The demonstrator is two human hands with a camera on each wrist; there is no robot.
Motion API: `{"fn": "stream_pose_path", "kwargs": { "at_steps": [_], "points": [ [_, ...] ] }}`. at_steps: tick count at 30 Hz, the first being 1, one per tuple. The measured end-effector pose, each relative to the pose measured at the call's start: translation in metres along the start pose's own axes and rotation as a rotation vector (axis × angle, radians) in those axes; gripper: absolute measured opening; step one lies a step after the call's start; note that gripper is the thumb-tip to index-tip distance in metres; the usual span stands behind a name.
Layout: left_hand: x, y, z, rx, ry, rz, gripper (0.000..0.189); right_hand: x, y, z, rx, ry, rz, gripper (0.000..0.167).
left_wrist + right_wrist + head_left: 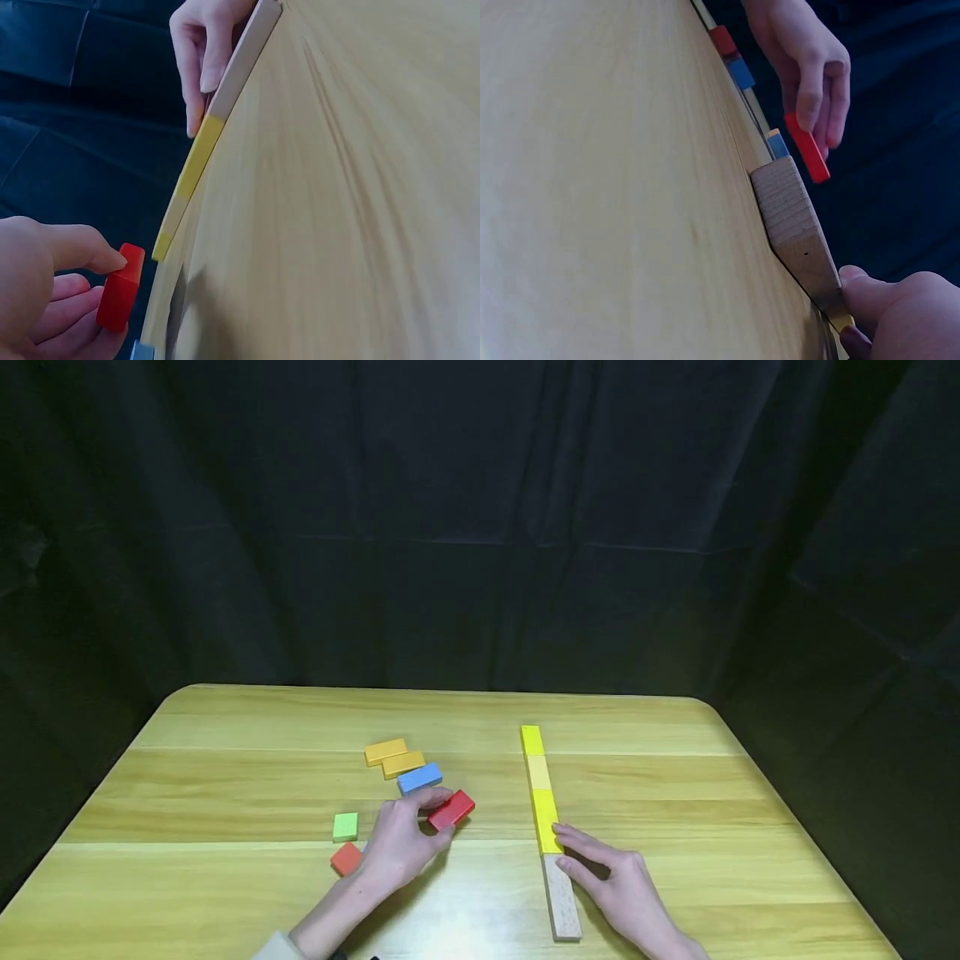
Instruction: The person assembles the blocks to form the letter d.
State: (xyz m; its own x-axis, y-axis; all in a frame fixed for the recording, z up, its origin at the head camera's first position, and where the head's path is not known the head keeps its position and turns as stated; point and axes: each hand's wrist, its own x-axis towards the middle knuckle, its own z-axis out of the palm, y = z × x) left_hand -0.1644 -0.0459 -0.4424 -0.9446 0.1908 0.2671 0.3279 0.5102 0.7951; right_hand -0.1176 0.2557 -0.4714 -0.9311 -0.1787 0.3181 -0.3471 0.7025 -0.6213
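Observation:
My left hand pinches a red block between thumb and fingers, and the left wrist view shows it held off the table. Right of it, a straight row runs away from me: a speckled beige block nearest, then a long yellow block, a pale yellow block and a short yellow block. Against the row's right side, my right hand rests its extended thumb and fingertips where beige meets yellow. A blue block lies just beyond the left hand.
Two orange blocks lie touching each other behind the blue one. Left of my left wrist are a green block and an orange-red block; another blue piece is mostly hidden there. A dark curtain hangs behind the wooden table.

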Motion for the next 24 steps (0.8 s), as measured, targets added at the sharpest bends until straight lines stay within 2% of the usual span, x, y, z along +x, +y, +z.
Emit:
{"fn": "stream_pose_path", "kwargs": {
  "at_steps": [4, 12, 24],
  "points": [
    [0.006, 0.003, 0.009, -0.017, -0.051, 0.0, 0.035, 0.001, -0.001, 0.003, 0.003, 0.005, -0.018, 0.029],
    [0.021, 0.011, 0.032, -0.054, -0.095, 0.013, 0.036, 0.002, 0.0, 0.002, -0.004, 0.004, -0.005, 0.029],
    [0.036, 0.012, 0.057, -0.03, -0.105, 0.021, 0.037, 0.003, -0.001, 0.002, -0.006, 0.002, 0.012, 0.03]
  ]
}}
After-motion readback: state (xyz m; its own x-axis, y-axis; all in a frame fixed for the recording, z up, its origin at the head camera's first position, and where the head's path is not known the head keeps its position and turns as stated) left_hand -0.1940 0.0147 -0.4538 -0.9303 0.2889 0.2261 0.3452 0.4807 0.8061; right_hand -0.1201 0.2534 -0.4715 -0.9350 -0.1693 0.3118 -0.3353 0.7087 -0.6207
